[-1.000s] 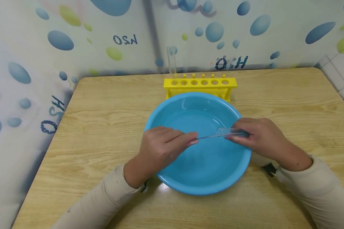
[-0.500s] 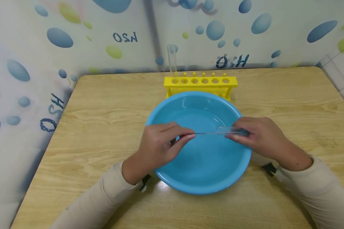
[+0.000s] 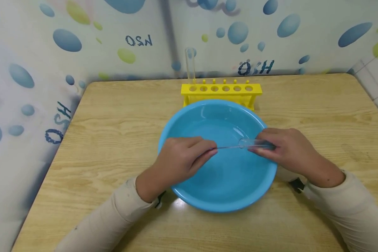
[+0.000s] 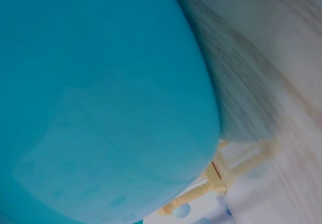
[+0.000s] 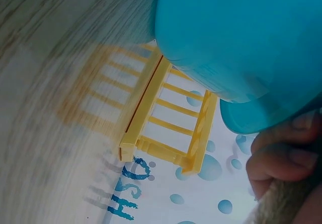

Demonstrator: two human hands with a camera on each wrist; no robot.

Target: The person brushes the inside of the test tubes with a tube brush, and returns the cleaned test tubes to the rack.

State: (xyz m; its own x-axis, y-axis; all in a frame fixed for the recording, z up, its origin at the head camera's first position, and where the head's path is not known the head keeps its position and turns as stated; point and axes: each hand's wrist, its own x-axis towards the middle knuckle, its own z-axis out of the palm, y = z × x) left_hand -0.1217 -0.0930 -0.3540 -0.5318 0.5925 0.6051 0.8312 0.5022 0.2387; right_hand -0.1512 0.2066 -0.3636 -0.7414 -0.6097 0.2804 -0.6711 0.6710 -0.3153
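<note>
One wire [image 3: 229, 147], pinched by the left hand [image 3: 182, 157], runs into a tube [image 3: 249, 143] that the right hand [image 3: 286, 148] grips over the basin [image 3: 226, 189], with a rack [image 3: 220, 93] behind.

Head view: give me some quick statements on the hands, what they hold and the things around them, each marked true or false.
1. The left hand pinches a thin straight rod. True.
2. The right hand grips a clear narrow tube. True.
3. That tube is held upright. False: it lies nearly level, its mouth toward the left hand.
4. The round blue basin stands nearer the person than the yellow six-hole rack. True.
5. Every hole of the rack holds a tube. False: just one upright clear tube stands there, in the leftmost hole.
</note>
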